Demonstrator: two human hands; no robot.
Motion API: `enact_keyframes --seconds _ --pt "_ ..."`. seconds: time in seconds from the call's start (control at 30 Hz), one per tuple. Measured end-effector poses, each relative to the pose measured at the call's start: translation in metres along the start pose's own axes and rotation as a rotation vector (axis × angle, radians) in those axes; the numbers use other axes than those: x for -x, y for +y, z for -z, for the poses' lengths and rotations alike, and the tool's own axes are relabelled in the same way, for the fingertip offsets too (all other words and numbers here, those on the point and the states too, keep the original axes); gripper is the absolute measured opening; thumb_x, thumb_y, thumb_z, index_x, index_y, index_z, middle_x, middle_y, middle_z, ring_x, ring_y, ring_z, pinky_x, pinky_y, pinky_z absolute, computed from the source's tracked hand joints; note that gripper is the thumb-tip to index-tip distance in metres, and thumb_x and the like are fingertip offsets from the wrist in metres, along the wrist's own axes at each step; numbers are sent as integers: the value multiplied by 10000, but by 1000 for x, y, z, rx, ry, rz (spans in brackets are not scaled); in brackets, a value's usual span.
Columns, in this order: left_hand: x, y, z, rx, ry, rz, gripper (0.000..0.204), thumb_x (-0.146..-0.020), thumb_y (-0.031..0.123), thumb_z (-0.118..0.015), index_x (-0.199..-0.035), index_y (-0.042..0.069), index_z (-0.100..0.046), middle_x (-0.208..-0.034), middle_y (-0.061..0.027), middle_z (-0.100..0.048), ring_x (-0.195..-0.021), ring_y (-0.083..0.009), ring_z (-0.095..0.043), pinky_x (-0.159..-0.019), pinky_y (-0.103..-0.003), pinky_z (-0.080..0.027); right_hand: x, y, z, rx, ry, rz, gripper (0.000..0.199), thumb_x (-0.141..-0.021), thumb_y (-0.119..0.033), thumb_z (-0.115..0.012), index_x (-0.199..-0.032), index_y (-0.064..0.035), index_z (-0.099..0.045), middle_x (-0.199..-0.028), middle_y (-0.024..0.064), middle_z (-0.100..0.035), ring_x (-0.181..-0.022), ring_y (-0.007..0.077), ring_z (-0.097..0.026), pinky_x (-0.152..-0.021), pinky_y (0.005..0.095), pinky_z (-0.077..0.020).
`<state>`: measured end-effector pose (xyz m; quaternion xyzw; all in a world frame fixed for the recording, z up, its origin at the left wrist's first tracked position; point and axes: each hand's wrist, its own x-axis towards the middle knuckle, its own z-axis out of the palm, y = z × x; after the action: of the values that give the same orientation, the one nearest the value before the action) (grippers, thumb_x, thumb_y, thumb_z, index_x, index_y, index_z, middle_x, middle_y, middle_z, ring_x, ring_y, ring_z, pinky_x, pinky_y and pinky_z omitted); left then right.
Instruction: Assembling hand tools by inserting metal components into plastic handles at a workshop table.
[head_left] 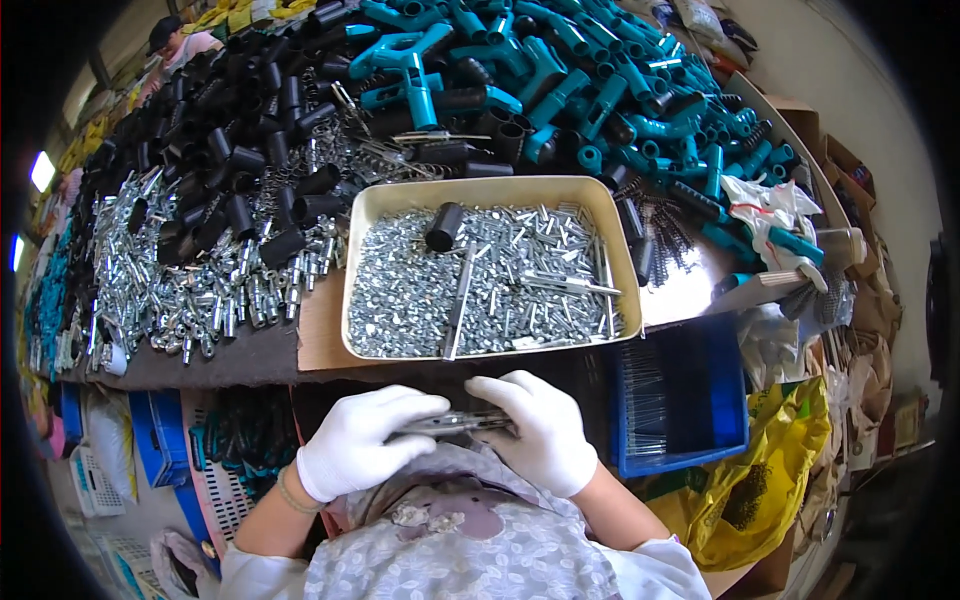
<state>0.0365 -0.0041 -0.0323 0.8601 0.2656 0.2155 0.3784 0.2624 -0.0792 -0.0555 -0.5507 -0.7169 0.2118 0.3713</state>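
Both hands sit near you, just below the worktop (pixel 250 365) edge, w/ white gloves on. Your left hand (pixel 365 440) is curled, fingers pinching the left end of a thin metal rod (pixel 455 423); your right hand (pixel 540 430) is cupped over its right end, fingers pressed together on it. Rod lies roughly level betw. the two hands, above your lap. Just beyond, on the worktop, sits a beige tray (pixel 480 188) of small silver screws (pixel 400 300) w/ one black tube (pixel 444 226) in it. Blue bin (pixel 725 395) is to the right.
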Motion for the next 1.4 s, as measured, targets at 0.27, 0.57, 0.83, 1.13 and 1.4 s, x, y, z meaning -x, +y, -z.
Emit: enact_keyframes --seconds 0.27,0.57,0.83,1.13,1.4 --pt "-20 -3 -33 -88 -152 -81 303 -772 253 -806 -1012 80 -740 -792 -96 -690 -673 -263 -688 -605 -332 -542 16 21 -8 -302 -206 -48 743 -721 -83 -805 -1392 -36 -490 -1200 192 -616 -1081 344 -636 -915 370 -522" --pt "-21 -5 -59 169 -85 335 339 -789 119 -757 -1094 -19 -706 -921 -160 -738 -819 -181 -716 -762 -289 -544 54 61 7 -1124 -177 -632 551 -983 -432 -577 -1281 31 -577 -1034 118 -665 -857 142 -649 -801 290 -527" --pt "-18 -12 -79 -54 -137 101 407 -708 123 -834 -1082 11 -717 -806 -144 -681 -677 -270 -676 -617 -319 -521 77 69 -40 -1086 -161 -576 351 -1028 -256 -503 -1274 -16 -576 -1022 91 -656 -864 131 -636 -792 291 -524" --pt "-5 -18 -97 37 25 365 328 -725 47 -755 -1040 -35 -719 -906 -167 -730 -796 -226 -710 -735 -301 -542 109 192 41 -39 478 -542 152 -835 -134 -632 -929 -47 -714 -885 171 -686 -833 356 -665 -767 403 -544" --pt "-2 -18 -99 142 67 465 357 -761 45 -742 -1101 -54 -698 -970 -161 -737 -868 -200 -707 -815 -297 -538 165 315 48 694 -108 -642 169 -811 -99 -582 -925 -91 -706 -1015 145 -668 -1008 348 -633 -833 455 -533"
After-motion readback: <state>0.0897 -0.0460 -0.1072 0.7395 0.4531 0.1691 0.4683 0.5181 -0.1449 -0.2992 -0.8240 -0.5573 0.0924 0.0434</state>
